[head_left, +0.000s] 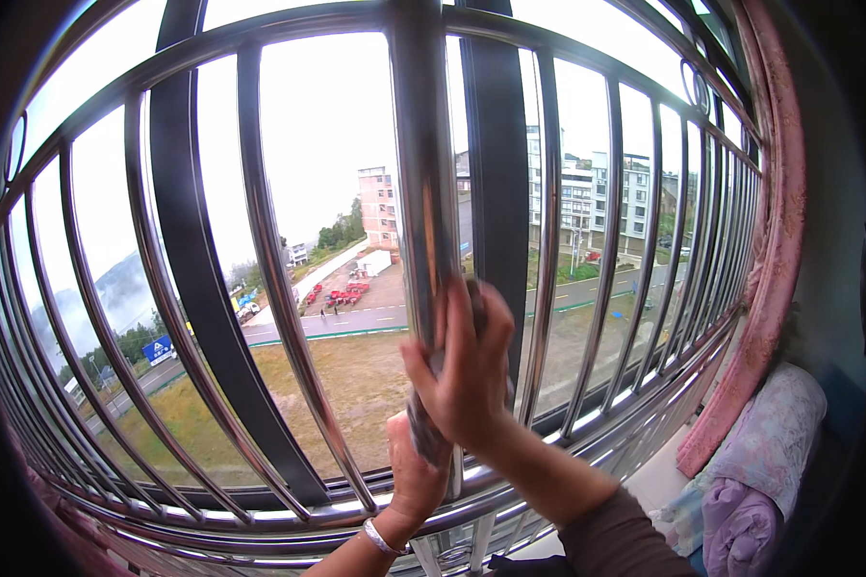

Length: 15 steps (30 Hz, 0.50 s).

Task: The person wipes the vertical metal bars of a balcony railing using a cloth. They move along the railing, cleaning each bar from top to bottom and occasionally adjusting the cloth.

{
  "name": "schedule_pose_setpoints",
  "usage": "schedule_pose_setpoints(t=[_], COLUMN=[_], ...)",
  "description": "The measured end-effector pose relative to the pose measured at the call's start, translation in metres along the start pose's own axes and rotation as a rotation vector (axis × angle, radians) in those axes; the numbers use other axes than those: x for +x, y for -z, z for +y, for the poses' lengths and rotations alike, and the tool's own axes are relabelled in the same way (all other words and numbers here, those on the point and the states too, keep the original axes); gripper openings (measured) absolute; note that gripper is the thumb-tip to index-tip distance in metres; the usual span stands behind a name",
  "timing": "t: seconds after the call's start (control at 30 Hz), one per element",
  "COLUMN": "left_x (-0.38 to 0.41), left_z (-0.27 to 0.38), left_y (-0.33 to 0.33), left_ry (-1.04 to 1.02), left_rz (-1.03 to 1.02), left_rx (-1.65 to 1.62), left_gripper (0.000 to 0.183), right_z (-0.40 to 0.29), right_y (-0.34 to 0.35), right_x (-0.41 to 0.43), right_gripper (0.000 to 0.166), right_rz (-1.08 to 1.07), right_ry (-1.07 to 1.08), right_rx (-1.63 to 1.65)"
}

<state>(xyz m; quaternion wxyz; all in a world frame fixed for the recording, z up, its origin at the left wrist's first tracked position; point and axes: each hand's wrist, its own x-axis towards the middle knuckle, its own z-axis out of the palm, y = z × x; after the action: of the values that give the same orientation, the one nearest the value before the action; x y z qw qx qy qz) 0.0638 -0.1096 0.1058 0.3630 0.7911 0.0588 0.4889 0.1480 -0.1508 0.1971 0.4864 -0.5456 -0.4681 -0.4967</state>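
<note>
Straight ahead stands a thick shiny metal post point(427, 180) of a window guard. My right hand point(469, 368), slightly blurred, is wrapped around its lower part with a grey cloth point(426, 433) under the palm. Just below and to the left, my left hand point(415, 461), with a silver bangle point(380, 537) at the wrist, presses the same cloth against the post. Part of the cloth and the fingertips behind the post are hidden.
Thinner metal bars point(281, 288) run on both sides, joined by lower rails point(260, 521). Dark window frames point(500, 180) stand behind them. A pink curtain point(779, 216) hangs at the right, beside folded floral and purple bedding point(772, 447). Outside lie grass, a road and buildings.
</note>
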Motion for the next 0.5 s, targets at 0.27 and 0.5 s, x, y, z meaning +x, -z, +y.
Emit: schedule_pose_setpoints(t=[0.27, 0.5], left_x=[0.004, 0.014], left_z=[0.008, -0.006], left_y=[0.001, 0.024], left_ry=[0.0, 0.253], left_rz=[0.108, 0.017], left_rx=[0.066, -0.356], left_gripper=[0.076, 0.098], right_z=[-0.01, 0.031], right_y=[-0.012, 0.004], right_x=[0.202, 0.156], right_gripper=[0.056, 0.054], right_rz=[0.142, -0.532], right_ry=[-0.11, -0.551], right_rx=[0.047, 1.108])
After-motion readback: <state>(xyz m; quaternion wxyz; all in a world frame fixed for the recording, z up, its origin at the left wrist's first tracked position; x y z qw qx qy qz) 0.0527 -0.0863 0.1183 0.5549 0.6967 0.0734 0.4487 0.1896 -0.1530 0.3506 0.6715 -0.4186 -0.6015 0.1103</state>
